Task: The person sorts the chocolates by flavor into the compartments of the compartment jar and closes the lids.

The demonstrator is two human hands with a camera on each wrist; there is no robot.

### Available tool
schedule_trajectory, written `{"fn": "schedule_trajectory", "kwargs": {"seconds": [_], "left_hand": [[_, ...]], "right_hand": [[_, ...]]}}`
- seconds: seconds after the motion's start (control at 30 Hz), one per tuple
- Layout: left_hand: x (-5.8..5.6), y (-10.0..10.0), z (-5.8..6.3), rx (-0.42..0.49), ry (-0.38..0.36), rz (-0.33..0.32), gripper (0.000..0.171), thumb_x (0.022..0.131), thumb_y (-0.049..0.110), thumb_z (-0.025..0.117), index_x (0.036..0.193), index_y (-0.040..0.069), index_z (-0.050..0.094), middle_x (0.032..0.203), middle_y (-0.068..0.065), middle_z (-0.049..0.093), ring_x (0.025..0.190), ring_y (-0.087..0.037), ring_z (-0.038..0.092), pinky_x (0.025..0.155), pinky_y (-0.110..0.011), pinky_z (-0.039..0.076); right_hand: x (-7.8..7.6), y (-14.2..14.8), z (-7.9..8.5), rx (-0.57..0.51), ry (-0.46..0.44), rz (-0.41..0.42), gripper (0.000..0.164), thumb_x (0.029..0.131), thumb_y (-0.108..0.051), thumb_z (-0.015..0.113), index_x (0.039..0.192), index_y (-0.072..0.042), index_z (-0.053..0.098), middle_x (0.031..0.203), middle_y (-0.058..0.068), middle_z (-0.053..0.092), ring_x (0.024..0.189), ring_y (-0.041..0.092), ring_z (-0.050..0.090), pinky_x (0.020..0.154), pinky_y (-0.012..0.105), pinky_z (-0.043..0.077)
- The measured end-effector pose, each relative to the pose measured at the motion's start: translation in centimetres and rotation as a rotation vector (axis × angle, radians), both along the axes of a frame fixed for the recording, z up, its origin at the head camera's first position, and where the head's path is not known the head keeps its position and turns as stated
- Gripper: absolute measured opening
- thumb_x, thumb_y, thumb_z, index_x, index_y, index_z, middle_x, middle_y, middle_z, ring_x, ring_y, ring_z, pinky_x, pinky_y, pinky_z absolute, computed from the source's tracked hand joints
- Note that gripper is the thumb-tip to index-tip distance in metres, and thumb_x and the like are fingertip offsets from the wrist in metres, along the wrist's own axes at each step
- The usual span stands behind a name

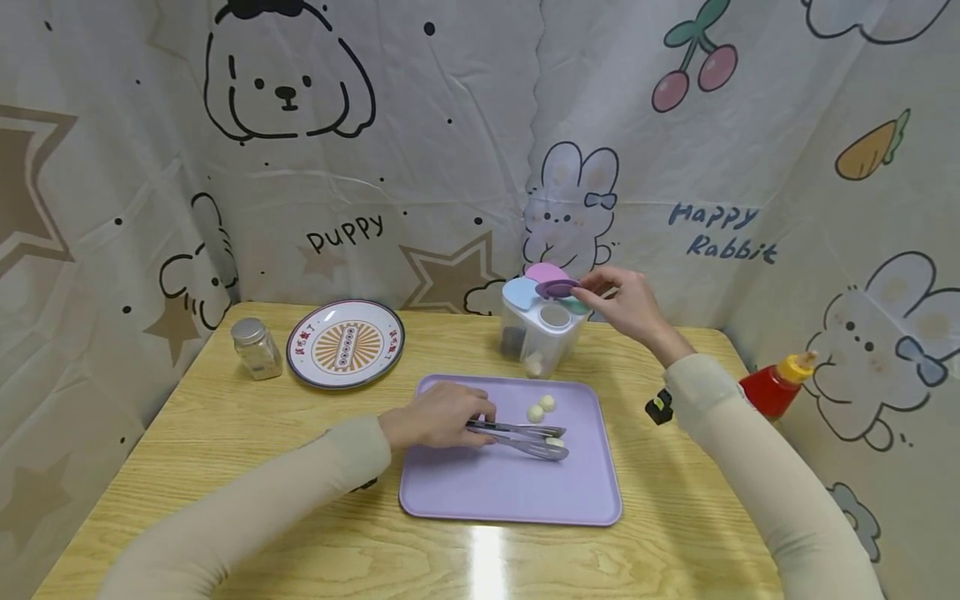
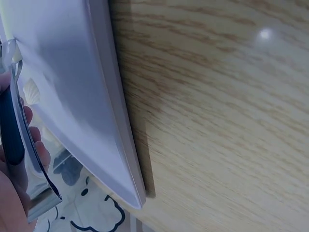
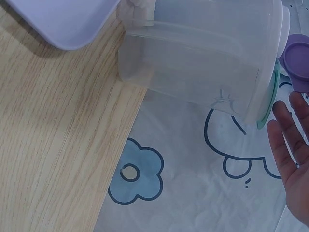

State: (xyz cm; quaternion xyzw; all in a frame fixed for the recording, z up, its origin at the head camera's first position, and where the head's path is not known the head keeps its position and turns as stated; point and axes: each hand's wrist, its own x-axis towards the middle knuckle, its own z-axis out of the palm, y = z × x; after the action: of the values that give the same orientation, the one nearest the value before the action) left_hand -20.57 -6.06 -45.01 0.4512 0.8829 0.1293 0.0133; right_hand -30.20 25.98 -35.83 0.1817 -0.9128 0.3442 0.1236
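My left hand [image 1: 448, 414] grips a pair of metal tongs [image 1: 525, 432] with dark handle grips over the lilac tray [image 1: 510, 492]. Around a small cream-white piece [image 1: 555, 442] lie the tongs' tips, partly hiding it. Two more such pieces [image 1: 536, 413] sit just behind the tongs; one piece [image 2: 31, 92] looks ridged like a shell in the left wrist view. At the back, my right hand [image 1: 624, 302] pinches the edge of a raised purple lid [image 1: 557, 288] on a clear divided container [image 1: 542, 342]. The round opening [image 1: 555, 314] under that lid is uncovered.
A decorated plate [image 1: 347, 343] and a glass jar with a metal cap [image 1: 258, 348] stand at the back left. On the right is a red squeeze bottle [image 1: 772, 390] with a yellow top. Patterned cloth [image 1: 450, 167] hangs behind the table.
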Motion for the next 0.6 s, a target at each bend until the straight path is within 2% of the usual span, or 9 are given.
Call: {"fn": "schedule_trajectory", "kwargs": {"seconds": [0.4,0.6], "left_hand": [[0.34,-0.3,-0.06,0.015,-0.018,0.003,0.018,0.094,0.04,0.078,0.094,0.022,0.075,0.078,0.01,0.058,0.063,-0.001,0.045,0.057,-0.019,0.034],[0.34,-0.74,-0.08,0.044,0.013,0.01,0.018,0.092,0.04,0.079,0.094,0.022,0.075,0.08,0.01,0.061,0.065,-0.001,0.047,0.058,-0.019,0.036]], "right_hand": [[-0.1,-0.07,0.07,0.006,0.016,0.02,0.022,0.099,-0.026,0.075,0.107,-0.005,0.076,0.104,0.017,0.076,0.092,0.027,0.069,0.075,0.02,0.05],[-0.11,0.0,0.07,0.001,-0.001,0.016,0.023,0.099,-0.027,0.075,0.108,-0.005,0.076,0.104,0.017,0.076,0.092,0.027,0.069,0.075,0.02,0.051]]}}
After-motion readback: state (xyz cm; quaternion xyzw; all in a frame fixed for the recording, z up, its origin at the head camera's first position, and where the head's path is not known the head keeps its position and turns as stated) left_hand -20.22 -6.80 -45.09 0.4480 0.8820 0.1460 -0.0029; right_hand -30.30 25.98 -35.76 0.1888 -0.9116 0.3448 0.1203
